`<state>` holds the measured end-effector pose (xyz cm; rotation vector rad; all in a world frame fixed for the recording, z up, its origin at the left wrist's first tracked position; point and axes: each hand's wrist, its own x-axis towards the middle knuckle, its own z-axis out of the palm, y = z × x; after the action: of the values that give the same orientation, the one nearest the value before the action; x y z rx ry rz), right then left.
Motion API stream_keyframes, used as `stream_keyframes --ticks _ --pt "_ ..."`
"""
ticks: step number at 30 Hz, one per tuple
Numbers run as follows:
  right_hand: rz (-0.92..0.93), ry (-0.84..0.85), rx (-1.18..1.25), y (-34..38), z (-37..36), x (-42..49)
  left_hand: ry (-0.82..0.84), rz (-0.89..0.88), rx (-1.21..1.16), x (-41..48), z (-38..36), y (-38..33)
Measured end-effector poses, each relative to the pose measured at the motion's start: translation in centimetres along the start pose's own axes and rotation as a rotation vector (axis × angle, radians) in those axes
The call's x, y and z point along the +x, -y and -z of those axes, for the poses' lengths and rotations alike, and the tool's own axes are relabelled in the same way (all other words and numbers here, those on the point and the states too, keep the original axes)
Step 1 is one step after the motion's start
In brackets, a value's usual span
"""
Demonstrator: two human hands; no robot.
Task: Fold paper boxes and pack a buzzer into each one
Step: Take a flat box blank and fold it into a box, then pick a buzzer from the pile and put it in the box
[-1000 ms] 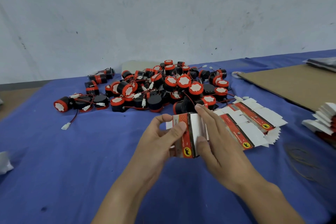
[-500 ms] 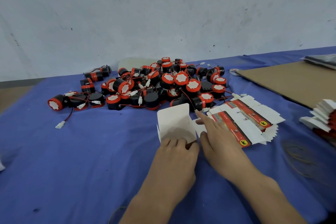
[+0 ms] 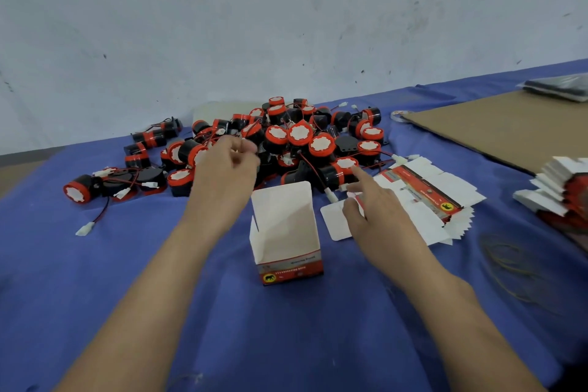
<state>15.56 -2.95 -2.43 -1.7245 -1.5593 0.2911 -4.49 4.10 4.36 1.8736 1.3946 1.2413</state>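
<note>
1 folded box (image 3: 286,232) stands upright on the blue cloth (image 3: 95,280), with its top open and its lid flap raised at the back. It sits between the 2 forearms, apart from both hands. Just behind it lies a heap of red-and-black buzzers (image 3: 299,137) with thin wires and white plugs. The left hand (image 3: 226,175) hovers over the near left part of the heap. Its fingers are curled and blurred, and I cannot tell whether they pinch anything. The right hand (image 3: 372,210) rests on a stack of flat boxes (image 3: 423,197) just right of the folded one. Its index finger is straight and points at the heap's near edge, while the other fingers are loosely bent and grasp nothing. A brown cardboard sheet (image 3: 496,127) lies at the far right, and a 2nd stack of flat boxes (image 3: 560,191) sits at the right edge.
</note>
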Motion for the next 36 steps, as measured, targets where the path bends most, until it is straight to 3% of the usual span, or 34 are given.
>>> stream_keyframes --ticks 3,9,13,15,22,29,31,33,36 --pt "-0.005 -0.022 0.044 0.0 0.1 0.2 0.209 0.086 0.097 5.2 -2.2 -0.3" --pt "-0.045 -0.047 0.134 -0.6 0.7 1.4 0.263 -0.084 0.488 11.7 -6.7 -0.6" --pt "-0.074 -0.106 0.245 -1.1 1.5 2.2 0.509 -0.163 0.833 14.0 -8.7 -0.2" --pt "-0.083 -0.101 0.241 -1.5 1.8 2.3 0.552 -0.174 0.912 14.7 -9.4 -0.1" --pt "-0.093 -0.214 0.369 -1.8 3.0 2.6 0.392 -0.259 0.884 14.8 -7.5 -2.5" --pt "0.009 -0.378 0.656 0.5 5.1 1.4 -0.204 -0.770 0.699 9.9 0.0 -11.2" --pt "0.079 -0.424 0.727 2.0 5.7 0.7 -0.186 -0.915 0.675 6.0 1.1 -12.5" --pt "0.150 -0.419 0.802 3.7 6.1 0.0 -0.047 -1.013 0.693 1.7 1.2 -12.5" --pt "0.232 -0.273 0.879 5.8 6.5 -1.0 0.111 -1.071 0.716 -3.1 0.9 -11.3"
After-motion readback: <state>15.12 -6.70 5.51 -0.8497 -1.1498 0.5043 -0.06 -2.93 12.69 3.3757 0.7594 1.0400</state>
